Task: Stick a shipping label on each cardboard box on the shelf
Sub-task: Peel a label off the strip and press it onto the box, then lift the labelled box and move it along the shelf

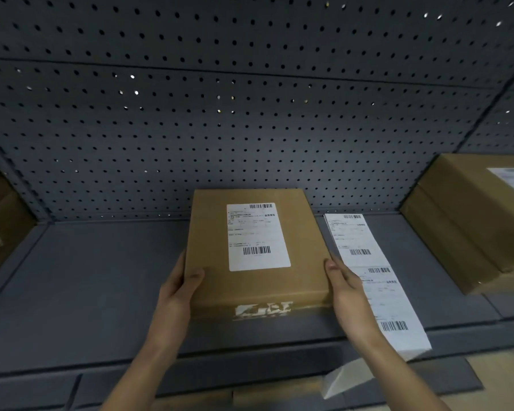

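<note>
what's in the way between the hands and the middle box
Nothing visible. The left hand and right hand grip the cardboard box by its two sides. The label strip lies on the shelf beside it, not between.

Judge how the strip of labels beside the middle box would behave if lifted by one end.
Probably floppy: the strip of labels, beside the cardboard box, is thin paper and its near end already droops past the shelf edge. Likely very light, so a nudge could slide it. It may fold between labels rather than lift flat.
</note>
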A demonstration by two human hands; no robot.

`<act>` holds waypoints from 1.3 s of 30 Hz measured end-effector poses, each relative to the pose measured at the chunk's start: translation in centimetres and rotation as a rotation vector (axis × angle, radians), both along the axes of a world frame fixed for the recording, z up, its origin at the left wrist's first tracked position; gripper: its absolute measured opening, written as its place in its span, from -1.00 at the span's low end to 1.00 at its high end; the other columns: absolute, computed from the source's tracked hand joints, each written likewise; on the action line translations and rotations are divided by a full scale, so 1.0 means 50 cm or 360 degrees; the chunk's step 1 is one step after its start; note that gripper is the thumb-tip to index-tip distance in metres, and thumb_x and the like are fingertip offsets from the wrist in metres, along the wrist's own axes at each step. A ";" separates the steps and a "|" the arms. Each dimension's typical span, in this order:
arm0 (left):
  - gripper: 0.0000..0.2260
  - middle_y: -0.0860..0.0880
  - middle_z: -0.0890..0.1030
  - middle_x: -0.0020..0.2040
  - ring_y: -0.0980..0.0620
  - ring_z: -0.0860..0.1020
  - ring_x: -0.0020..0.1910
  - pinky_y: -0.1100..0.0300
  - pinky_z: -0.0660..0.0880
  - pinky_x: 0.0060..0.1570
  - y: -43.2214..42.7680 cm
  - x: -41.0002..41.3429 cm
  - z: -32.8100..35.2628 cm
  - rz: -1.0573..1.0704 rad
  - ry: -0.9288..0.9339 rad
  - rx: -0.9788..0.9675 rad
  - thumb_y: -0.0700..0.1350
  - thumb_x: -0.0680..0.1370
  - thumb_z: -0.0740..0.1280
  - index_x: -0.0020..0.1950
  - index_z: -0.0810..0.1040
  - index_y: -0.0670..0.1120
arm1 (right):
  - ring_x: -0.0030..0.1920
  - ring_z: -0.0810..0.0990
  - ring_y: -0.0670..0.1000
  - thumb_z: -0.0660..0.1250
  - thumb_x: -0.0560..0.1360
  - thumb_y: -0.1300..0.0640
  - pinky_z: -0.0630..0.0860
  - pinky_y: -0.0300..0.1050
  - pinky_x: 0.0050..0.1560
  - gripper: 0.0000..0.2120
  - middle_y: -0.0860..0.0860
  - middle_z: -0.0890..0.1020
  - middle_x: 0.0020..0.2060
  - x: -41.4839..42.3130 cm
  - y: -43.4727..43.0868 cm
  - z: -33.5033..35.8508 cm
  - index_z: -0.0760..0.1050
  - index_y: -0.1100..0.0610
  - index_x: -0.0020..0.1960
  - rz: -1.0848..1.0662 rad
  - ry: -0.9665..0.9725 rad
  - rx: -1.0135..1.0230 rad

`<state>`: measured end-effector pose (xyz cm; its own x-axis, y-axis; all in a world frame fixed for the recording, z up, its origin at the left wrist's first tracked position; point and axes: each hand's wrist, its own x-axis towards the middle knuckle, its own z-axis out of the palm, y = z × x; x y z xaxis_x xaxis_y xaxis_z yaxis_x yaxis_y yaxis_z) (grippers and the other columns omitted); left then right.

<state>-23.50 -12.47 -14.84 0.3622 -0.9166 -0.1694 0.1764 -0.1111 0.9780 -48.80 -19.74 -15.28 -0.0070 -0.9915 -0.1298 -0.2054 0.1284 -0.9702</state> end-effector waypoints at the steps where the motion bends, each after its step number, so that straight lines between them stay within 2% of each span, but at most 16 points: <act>1: -0.64 0.17 0.63 0.23 0.09 0.55 0.27 -0.07 0.35 0.41 -0.001 0.000 -0.001 0.0007 -0.0016 0.0000 -0.17 0.65 0.22 0.30 0.49 0.25 | 0.06 0.48 -0.37 0.13 0.67 0.05 0.31 -0.66 -0.10 -0.68 -0.20 0.57 0.13 0.003 0.002 0.004 0.45 0.05 0.38 -0.0014 -0.0005 0.0001; 4: -0.65 0.18 0.64 0.21 0.09 0.56 0.27 -0.08 0.35 0.41 0.001 0.002 0.007 -0.0003 -0.0013 -0.0019 -0.16 0.64 0.22 0.26 0.52 0.28 | 0.08 0.53 -0.34 0.13 0.68 0.07 0.33 -0.65 -0.10 -0.71 -0.20 0.59 0.10 0.008 0.010 0.013 0.48 0.04 0.34 -0.0023 -0.0018 -0.0019; 7: -0.66 0.23 0.64 0.18 0.14 0.56 0.24 -0.05 0.36 0.41 0.004 0.002 0.021 0.0014 -0.0004 -0.0056 -0.16 0.64 0.23 0.24 0.52 0.28 | -0.10 0.51 -0.52 0.13 0.68 0.14 0.32 -0.66 -0.13 -0.79 -0.31 0.57 -0.02 0.011 0.018 0.028 0.49 -0.02 0.20 -0.0061 -0.0056 -0.0082; 11: -0.68 0.24 0.66 0.15 0.14 0.58 0.22 -0.02 0.36 0.41 -0.002 0.005 0.039 -0.0004 0.0022 -0.0107 -0.18 0.64 0.23 0.17 0.55 0.25 | -0.10 0.54 -0.50 0.13 0.68 0.14 0.36 -0.62 -0.12 -0.78 -0.34 0.58 -0.04 0.014 0.021 0.045 0.49 -0.05 0.21 -0.0110 -0.0075 -0.0129; 13: -0.69 0.18 0.65 0.19 0.10 0.57 0.24 -0.04 0.36 0.41 -0.010 0.008 0.040 -0.0046 0.0036 -0.0133 -0.18 0.65 0.23 0.21 0.56 0.22 | -0.09 0.55 -0.47 0.13 0.68 0.15 0.38 -0.60 -0.10 -0.78 -0.37 0.59 -0.07 0.013 0.022 0.052 0.51 -0.08 0.16 -0.0149 -0.0068 -0.0150; 15: -0.67 0.15 0.64 0.22 0.09 0.57 0.26 -0.04 0.36 0.41 -0.017 0.008 0.040 -0.0097 0.0039 -0.0167 -0.17 0.65 0.22 0.33 0.52 0.15 | -0.10 0.55 -0.47 0.13 0.68 0.15 0.38 -0.60 -0.11 -0.77 -0.38 0.58 -0.08 0.013 0.026 0.063 0.49 -0.12 0.12 -0.0186 -0.0046 -0.0177; 17: -0.65 0.13 0.63 0.24 0.08 0.56 0.26 -0.04 0.36 0.41 -0.022 0.003 0.043 -0.0129 0.0042 -0.0195 -0.18 0.65 0.22 0.40 0.48 0.10 | -0.09 0.54 -0.48 0.12 0.68 0.15 0.37 -0.61 -0.12 -0.77 -0.38 0.58 -0.05 0.009 0.031 0.074 0.48 -0.12 0.14 -0.0203 -0.0036 -0.0201; 21: -0.66 0.15 0.64 0.23 0.10 0.56 0.26 0.00 0.35 0.41 -0.022 -0.016 0.050 -0.0162 0.0068 -0.0234 -0.17 0.65 0.22 0.38 0.48 0.13 | -0.08 0.51 -0.52 0.12 0.68 0.14 0.36 -0.62 -0.11 -0.77 -0.40 0.54 -0.03 -0.012 0.049 0.096 0.43 -0.16 0.18 -0.0211 -0.0021 -0.0263; 25: -0.64 0.15 0.64 0.23 0.13 0.56 0.26 0.06 0.36 0.39 -0.005 -0.058 0.078 -0.0183 0.0052 -0.0325 -0.17 0.65 0.22 0.43 0.46 0.07 | -0.10 0.51 -0.52 0.11 0.69 0.11 0.38 -0.59 -0.11 -0.72 -0.47 0.51 -0.11 -0.048 0.079 0.126 0.39 -0.29 0.06 -0.0217 -0.0012 -0.0360; 28: -0.64 0.16 0.64 0.22 0.12 0.56 0.26 0.13 0.38 0.35 0.006 -0.109 0.104 -0.0181 0.0016 -0.0394 -0.20 0.65 0.22 0.41 0.48 0.06 | 0.04 0.55 -0.40 0.10 0.69 0.08 0.42 -0.50 0.00 -0.74 -0.44 0.57 -0.04 -0.102 0.105 0.139 0.40 -0.26 0.19 -0.0243 -0.0012 -0.0443; 30: -0.63 0.14 0.62 0.26 0.12 0.55 0.28 0.09 0.37 0.39 0.014 -0.153 0.118 -0.0194 -0.0004 -0.0437 -0.21 0.64 0.22 0.44 0.46 0.04 | 0.09 0.56 -0.35 0.10 0.69 0.06 0.43 -0.47 0.04 -0.73 -0.38 0.60 0.04 -0.150 0.125 0.150 0.42 -0.20 0.29 -0.0258 -0.0035 -0.0497; 32: -0.61 0.14 0.60 0.28 0.13 0.53 0.30 0.06 0.34 0.43 0.022 -0.206 0.134 -0.0196 -0.0004 -0.0468 -0.22 0.64 0.22 0.45 0.45 0.03 | 0.06 0.53 -0.42 0.10 0.69 0.07 0.41 -0.53 0.00 -0.71 -0.42 0.56 0.05 -0.203 0.150 0.167 0.41 -0.16 0.35 -0.0304 -0.0049 -0.0556; 35: -0.62 0.16 0.61 0.27 0.14 0.53 0.30 0.04 0.34 0.43 0.034 -0.304 0.155 -0.0226 -0.0007 -0.0492 -0.22 0.64 0.23 0.42 0.48 0.06 | -0.03 0.47 -0.55 0.10 0.69 0.10 0.34 -0.63 -0.08 -0.73 -0.45 0.50 0.03 -0.297 0.192 0.195 0.35 -0.19 0.31 -0.0357 -0.0072 -0.0620; 37: -0.62 0.16 0.60 0.29 0.13 0.53 0.30 0.01 0.35 0.43 0.043 -0.374 0.169 -0.0284 -0.0021 -0.0506 -0.19 0.64 0.23 0.44 0.46 0.07 | -0.03 0.44 -0.57 0.10 0.69 0.08 0.32 -0.64 -0.08 -0.71 -0.44 0.48 0.06 -0.368 0.220 0.210 0.32 -0.18 0.36 -0.0402 -0.0059 -0.0655; 39: -0.61 0.16 0.59 0.30 0.11 0.53 0.29 -0.03 0.37 0.41 0.049 -0.444 0.181 -0.0339 -0.0051 -0.0513 -0.17 0.64 0.23 0.45 0.45 0.09 | -0.03 0.46 -0.55 0.09 0.69 0.09 0.34 -0.63 -0.09 -0.72 -0.45 0.49 0.04 -0.439 0.246 0.220 0.33 -0.21 0.32 -0.0439 -0.0059 -0.0674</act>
<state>-45.73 -10.00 -5.77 0.1583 -0.9763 0.1479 0.1511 0.1720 0.9734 -70.77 -7.42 -4.28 -0.2789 -0.9192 0.2782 -0.1836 -0.2333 -0.9549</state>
